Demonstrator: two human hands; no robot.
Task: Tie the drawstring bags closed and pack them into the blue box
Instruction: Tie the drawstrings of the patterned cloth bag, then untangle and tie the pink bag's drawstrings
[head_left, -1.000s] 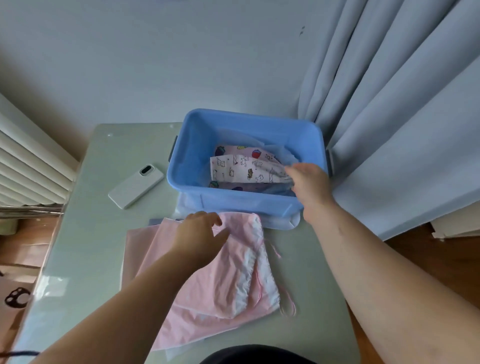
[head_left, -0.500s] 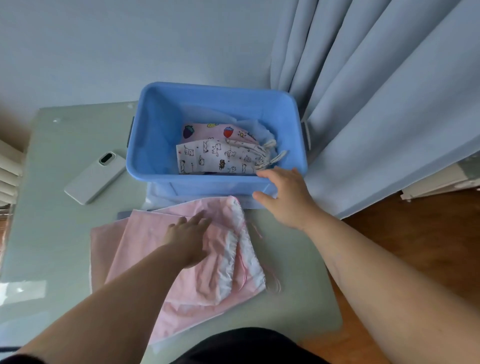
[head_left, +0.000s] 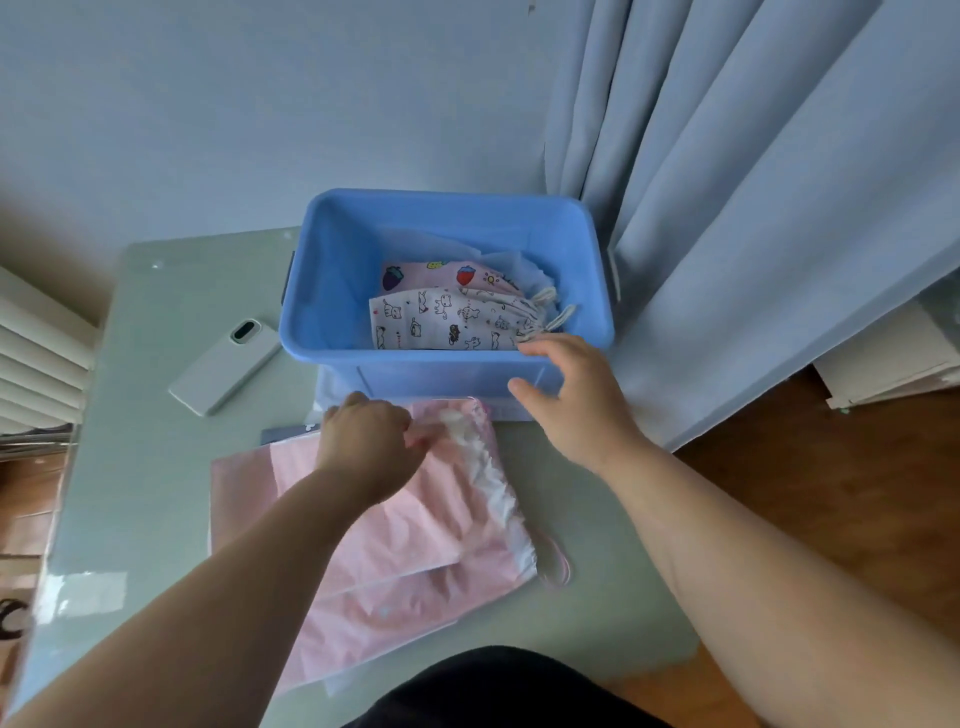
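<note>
The blue box (head_left: 332, 291) stands at the far side of the table. Inside lie a white cat-print drawstring bag (head_left: 441, 319) and, under it, a pink fruit-print bag (head_left: 431, 273). Pink drawstring bags (head_left: 415, 540) lie stacked on the table in front of the box, the top one with a gathered white mouth (head_left: 488, 467) and a pink cord (head_left: 553, 564) trailing to the right. My left hand (head_left: 366, 441) pinches the top bag near its gathered mouth. My right hand (head_left: 569, 397) hovers with relaxed fingers at the box's near right corner, holding nothing.
A phone in a pale case (head_left: 228, 366) lies left of the box on the glass table (head_left: 156, 467). Blue curtains (head_left: 753, 208) hang close on the right, a radiator (head_left: 36, 353) is at the left. The table's right edge drops to a wooden floor (head_left: 831, 509).
My right hand has come out of the box and back toward the near rim. My left hand has slid toward the top pink bag's mouth and closed on the fabric.
</note>
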